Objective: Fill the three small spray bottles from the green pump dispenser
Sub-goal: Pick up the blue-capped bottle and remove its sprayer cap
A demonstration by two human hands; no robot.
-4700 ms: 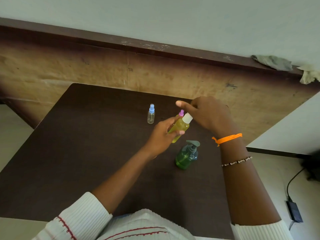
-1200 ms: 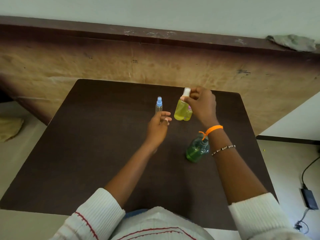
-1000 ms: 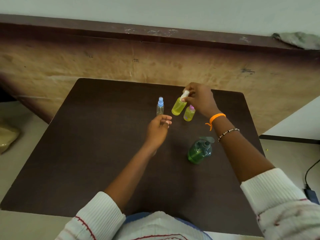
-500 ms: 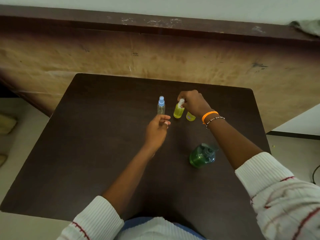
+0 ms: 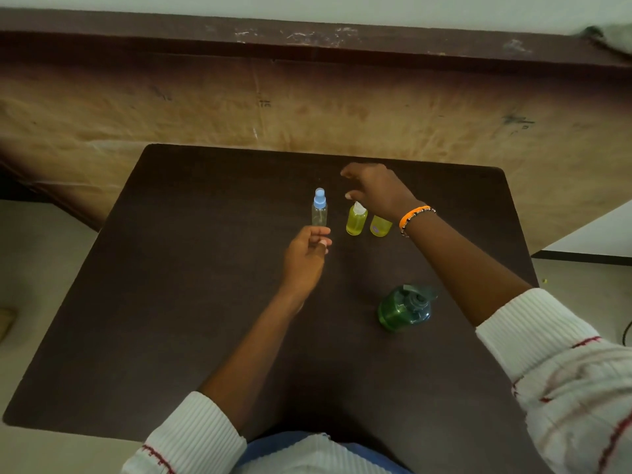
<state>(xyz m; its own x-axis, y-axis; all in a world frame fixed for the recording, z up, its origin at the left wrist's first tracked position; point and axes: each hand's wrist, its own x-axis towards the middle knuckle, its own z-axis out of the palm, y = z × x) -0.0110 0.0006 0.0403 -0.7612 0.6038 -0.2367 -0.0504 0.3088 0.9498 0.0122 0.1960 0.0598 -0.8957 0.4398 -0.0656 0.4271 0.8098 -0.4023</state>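
A: Where are the bottles sitting?
B: Three slim plastic cylinders at table (image 5: 171, 302) 12 o'clock: clear blue-cap bottle (image 5: 319, 212), two yellow-filled bottles (image 5: 356, 220). Round green dispenser (image 5: 403, 307) sitting at 4.
A: Hands?
B: Left hand (image 5: 304, 260) loosely curled, holding nothing; right hand (image 5: 379, 193) hovering w/ fingers spread, empty.

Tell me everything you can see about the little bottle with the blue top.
The blue-capped spray bottle is a slim, clear, plastic-looking cylinder with a light blue spray top. It looks empty, with no yellow liquid inside. It stands upright on the dark table, left of the two yellow-filled bottles. The left hand reaches just below it; whether they touch is unclear.
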